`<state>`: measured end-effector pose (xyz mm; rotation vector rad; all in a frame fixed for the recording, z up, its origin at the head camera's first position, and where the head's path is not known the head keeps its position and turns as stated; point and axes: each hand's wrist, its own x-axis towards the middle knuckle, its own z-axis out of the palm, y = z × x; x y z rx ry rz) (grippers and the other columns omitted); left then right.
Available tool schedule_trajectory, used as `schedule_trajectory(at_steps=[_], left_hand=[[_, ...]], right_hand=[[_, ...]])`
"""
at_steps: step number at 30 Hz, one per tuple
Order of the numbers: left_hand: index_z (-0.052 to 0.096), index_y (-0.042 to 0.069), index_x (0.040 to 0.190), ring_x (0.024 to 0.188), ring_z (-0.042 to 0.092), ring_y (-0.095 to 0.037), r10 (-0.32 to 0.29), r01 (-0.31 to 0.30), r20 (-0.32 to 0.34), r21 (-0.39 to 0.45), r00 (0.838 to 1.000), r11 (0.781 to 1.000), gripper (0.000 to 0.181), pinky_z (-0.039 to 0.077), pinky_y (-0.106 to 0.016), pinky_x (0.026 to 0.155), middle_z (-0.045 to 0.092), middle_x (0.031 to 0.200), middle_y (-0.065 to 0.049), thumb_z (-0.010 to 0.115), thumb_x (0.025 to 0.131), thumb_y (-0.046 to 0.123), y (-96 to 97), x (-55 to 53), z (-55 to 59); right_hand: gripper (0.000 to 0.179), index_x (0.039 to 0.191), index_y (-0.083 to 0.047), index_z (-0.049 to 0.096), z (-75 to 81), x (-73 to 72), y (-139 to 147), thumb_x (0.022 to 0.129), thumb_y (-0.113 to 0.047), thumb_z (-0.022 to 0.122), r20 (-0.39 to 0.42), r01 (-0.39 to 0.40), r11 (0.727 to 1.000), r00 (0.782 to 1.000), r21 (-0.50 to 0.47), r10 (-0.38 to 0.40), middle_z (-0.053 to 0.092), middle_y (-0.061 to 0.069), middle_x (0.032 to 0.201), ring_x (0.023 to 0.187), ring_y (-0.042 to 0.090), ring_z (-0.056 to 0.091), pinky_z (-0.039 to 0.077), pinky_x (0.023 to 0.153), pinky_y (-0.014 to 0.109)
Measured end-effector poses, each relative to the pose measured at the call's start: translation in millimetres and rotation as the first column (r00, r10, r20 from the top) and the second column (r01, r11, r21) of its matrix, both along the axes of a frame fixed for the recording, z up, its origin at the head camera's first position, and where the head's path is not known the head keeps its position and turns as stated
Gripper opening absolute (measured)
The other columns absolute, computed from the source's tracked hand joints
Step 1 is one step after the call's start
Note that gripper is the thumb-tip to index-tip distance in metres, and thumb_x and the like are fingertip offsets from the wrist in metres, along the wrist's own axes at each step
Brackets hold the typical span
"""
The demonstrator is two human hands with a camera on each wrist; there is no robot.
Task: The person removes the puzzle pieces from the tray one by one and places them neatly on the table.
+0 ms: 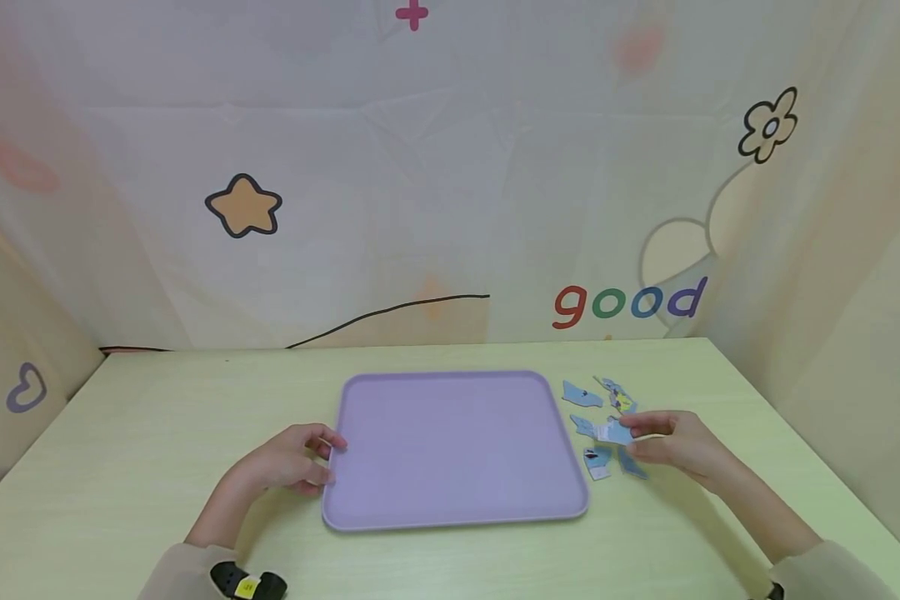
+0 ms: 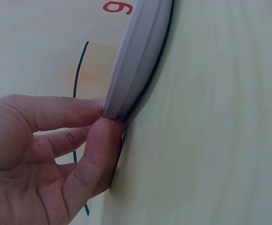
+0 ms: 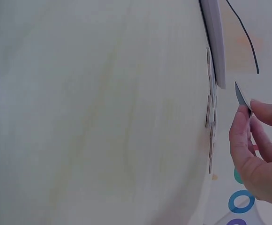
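A lilac rectangular tray (image 1: 453, 450) lies on the table. My left hand (image 1: 288, 458) pinches its left edge; the left wrist view shows the tray's rim (image 2: 138, 56) between thumb and fingertip. Right of the tray, my right hand (image 1: 682, 450) holds a light-blue printed puzzle piece (image 1: 612, 432) between thumb and fingers. Seen edge-on in the right wrist view, that thin piece (image 3: 241, 96) is lifted off the table. Several other blue puzzle pieces (image 1: 597, 463) lie beneath and around it, some partly hidden by the hand and the held piece.
The pale wooden table (image 1: 165, 417) meets a printed cloth backdrop (image 1: 435, 192) at its far edge, with cloth at both sides too. One flat blue piece (image 1: 582, 394) lies just off the tray's upper right corner. A black band (image 1: 247, 582) sits on the left wrist.
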<state>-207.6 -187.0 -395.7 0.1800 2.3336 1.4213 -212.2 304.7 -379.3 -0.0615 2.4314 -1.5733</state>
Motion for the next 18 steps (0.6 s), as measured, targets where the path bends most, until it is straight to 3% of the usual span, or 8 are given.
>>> schedule_trajectory(at_steps=[18], left_hand=[[0.054,-0.003,0.108,0.069,0.05,-0.019,0.004,-0.004,-0.001,-0.004,1.0,1.0,0.039,0.052,-0.032,0.058,0.044,0.092,-0.011,0.066,0.072,-0.008,0.2,0.5,-0.2]], right_hand=[[0.052,0.122,0.016,0.045,-0.7,3.8,44,0.079,-0.003,0.068,0.108,0.064,0.998,0.992,-0.001,-0.064,0.054,0.006,0.099,0.08,0.011,0.058,0.053,0.075,0.03]])
